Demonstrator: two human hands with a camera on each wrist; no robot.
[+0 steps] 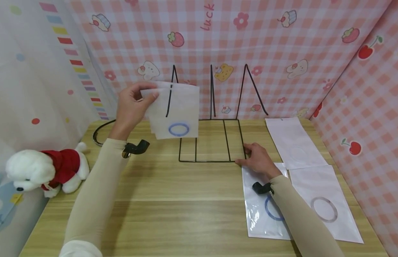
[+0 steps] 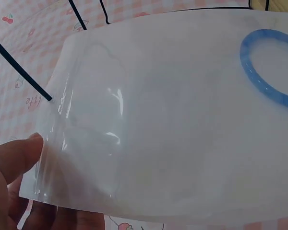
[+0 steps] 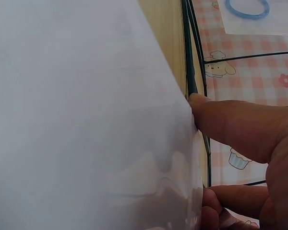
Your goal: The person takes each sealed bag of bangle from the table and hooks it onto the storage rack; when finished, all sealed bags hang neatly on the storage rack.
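My left hand (image 1: 131, 105) pinches the upper left edge of a clear-fronted white bag (image 1: 189, 103), held up at the left prong of a black wire display rack (image 1: 212, 161). A blue bangle (image 2: 246, 55) shows inside the bag. The prong's wire crosses the bag's upper part in the head view; I cannot tell whether it runs through a hole. At the rack base's front right corner, my right hand (image 1: 258, 160) grips the wire between thumb and fingers. Beneath that hand lies another bag (image 1: 253, 210) with a blue bangle, partly hidden by the sleeve.
More white bags lie flat at the right, one (image 1: 311, 182) with a pale bangle and one (image 1: 290, 134) farther back. A plush dog (image 1: 65, 167) in red sits at the left. A curved black wire (image 1: 95, 135) is at the table's back left. Patterned cloth (image 1: 199, 46) hangs behind.
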